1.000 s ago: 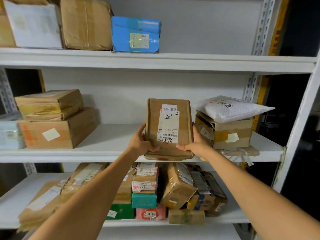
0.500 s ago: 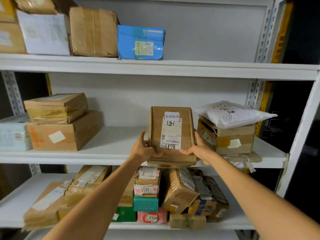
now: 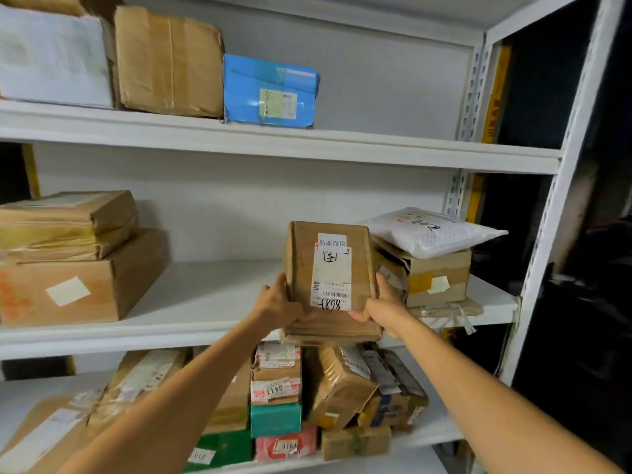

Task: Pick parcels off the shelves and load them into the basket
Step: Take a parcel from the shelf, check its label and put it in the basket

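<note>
At middle shelf point(image 3: 191, 302) front edge: left hand point(image 3: 278, 302) and right hand point(image 3: 383, 307) grip labelled cardboard parcel point(image 3: 330, 278), fingers curled round its sides.

Middle shelf point(image 3: 205, 302) open between left box stack point(image 3: 113, 275) and held parcel point(image 3: 330, 282); taped box point(image 3: 441, 278) crowds right.

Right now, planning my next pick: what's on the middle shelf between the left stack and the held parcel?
Nothing; the head view shows bare shelf between stack and parcel.
</note>
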The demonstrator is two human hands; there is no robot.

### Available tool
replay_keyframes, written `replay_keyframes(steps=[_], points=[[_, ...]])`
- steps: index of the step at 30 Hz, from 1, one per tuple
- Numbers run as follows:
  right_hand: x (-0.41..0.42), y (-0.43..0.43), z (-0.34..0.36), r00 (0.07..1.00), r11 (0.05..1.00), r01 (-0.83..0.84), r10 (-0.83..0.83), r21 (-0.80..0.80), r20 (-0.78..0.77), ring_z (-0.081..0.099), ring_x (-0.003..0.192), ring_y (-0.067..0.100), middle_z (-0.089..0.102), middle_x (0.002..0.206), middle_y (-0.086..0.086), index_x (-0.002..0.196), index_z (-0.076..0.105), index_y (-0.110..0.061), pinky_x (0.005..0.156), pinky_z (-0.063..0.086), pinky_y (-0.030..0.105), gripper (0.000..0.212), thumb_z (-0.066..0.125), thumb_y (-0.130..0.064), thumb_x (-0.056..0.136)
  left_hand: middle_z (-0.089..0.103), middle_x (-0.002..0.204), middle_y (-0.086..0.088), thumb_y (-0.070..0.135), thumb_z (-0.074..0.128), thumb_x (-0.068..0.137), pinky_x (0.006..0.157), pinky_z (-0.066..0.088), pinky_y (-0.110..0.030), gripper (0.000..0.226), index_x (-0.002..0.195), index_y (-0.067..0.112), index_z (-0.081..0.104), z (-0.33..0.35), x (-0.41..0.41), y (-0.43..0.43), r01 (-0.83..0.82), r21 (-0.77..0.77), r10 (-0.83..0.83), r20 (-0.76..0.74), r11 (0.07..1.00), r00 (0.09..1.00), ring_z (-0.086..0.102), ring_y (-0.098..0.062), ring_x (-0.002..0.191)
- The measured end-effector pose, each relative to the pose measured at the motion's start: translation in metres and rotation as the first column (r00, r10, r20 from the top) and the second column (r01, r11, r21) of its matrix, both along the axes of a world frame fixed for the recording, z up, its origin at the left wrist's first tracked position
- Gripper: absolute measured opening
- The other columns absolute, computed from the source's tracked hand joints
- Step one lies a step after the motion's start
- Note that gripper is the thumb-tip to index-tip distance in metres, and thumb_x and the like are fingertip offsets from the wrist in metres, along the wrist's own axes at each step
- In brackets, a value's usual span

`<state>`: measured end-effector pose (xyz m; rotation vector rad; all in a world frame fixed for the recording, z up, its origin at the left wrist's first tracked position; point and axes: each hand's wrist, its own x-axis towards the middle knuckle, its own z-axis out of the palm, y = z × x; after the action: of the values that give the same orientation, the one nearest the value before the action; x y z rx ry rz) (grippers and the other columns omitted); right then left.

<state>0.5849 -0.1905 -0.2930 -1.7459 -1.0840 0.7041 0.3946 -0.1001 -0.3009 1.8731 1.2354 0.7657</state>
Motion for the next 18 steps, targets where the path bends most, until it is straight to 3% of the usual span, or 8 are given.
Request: replay_keyframes(steps=[2,5,9,12,14,18], points=[[-0.006,-0.006,-0.006,1.0,1.0,0.015,-0.015,-0.002,0.009,0.043,0.128,0.018,0.05,0.141,0.0,0.15,0.026,-0.023,0.109,0.037,0.038,0.099,0.077,0.005,0.07,0.057,0.124,-0.004,0.025,0.084,0.066,0.096,0.051,-0.043,0.081,0.136,0.022,0.044,-0.002,-0.005,0.0,0.018,-0.024,-0.017,0.046,1.0,0.999,0.055,-0.029,0.114],[-0.02,-0.023,-0.015,0.996,0.998,0.05,-0.048,0.026,-0.076,0.046,0.122,0.013,0.051,0.139,0.0,0.15,0.026,-0.023,0.097,0.043,0.028,0.096,0.072,0.011,0.073,0.059,0.125,-0.008,0.018,0.089,0.059,0.094,0.051,-0.049,0.098,0.143,0.019,0.037,-0.002,-0.014,-0.002,0.042,-0.083,-0.037,0.059,0.996,0.998,0.057,-0.032,0.113],[-0.034,-0.046,-0.032,0.986,0.99,0.124,-0.114,0.069,-0.125,0.048,0.127,0.017,0.054,0.137,0.0,0.15,0.026,-0.028,0.104,0.043,0.035,0.099,0.07,0.014,0.073,0.061,0.123,-0.012,0.008,0.084,0.064,0.095,0.05,-0.043,0.1,0.147,0.021,0.03,-0.002,-0.018,-0.018,0.095,-0.022,-0.094,0.025,0.995,0.995,0.057,-0.031,0.113],[-0.033,-0.071,-0.035,0.979,0.983,0.176,-0.169,0.058,-0.113,0.048,0.124,0.016,0.051,0.141,0.0,0.151,0.025,-0.028,0.088,0.048,0.025,0.095,0.066,0.016,0.077,0.061,0.121,-0.012,0.003,0.081,0.068,0.094,0.049,-0.041,0.096,0.147,0.02,0.029,-0.012,-0.017,-0.043,0.144,-0.047,-0.141,0.069,0.988,0.988,0.056,-0.03,0.114],[-0.031,-0.096,-0.031,0.982,0.981,0.181,-0.177,0.064,-0.063,0.047,0.122,0.015,0.049,0.141,0.0,0.15,0.026,-0.027,0.083,0.049,0.021,0.089,0.063,0.015,0.081,0.059,0.123,-0.01,0.003,0.081,0.068,0.097,0.048,-0.046,0.096,0.146,0.021,0.028,-0.02,-0.011,-0.062,0.18,-0.087,-0.17,0.111,0.98,0.979,0.054,-0.031,0.116],[-0.008,-0.146,-0.027,0.979,0.982,0.19,-0.191,0.023,0.065,0.036,0.137,0.019,0.043,0.143,-0.002,0.153,0.013,-0.028,0.102,0.036,0.027,0.099,0.069,0.008,0.08,0.061,0.115,-0.002,0.007,0.085,0.065,0.097,0.048,-0.045,0.103,0.147,0.026,0.025,-0.029,0.014,-0.097,0.237,-0.065,-0.226,0.145,0.969,0.963,0.056,-0.028,0.114]])
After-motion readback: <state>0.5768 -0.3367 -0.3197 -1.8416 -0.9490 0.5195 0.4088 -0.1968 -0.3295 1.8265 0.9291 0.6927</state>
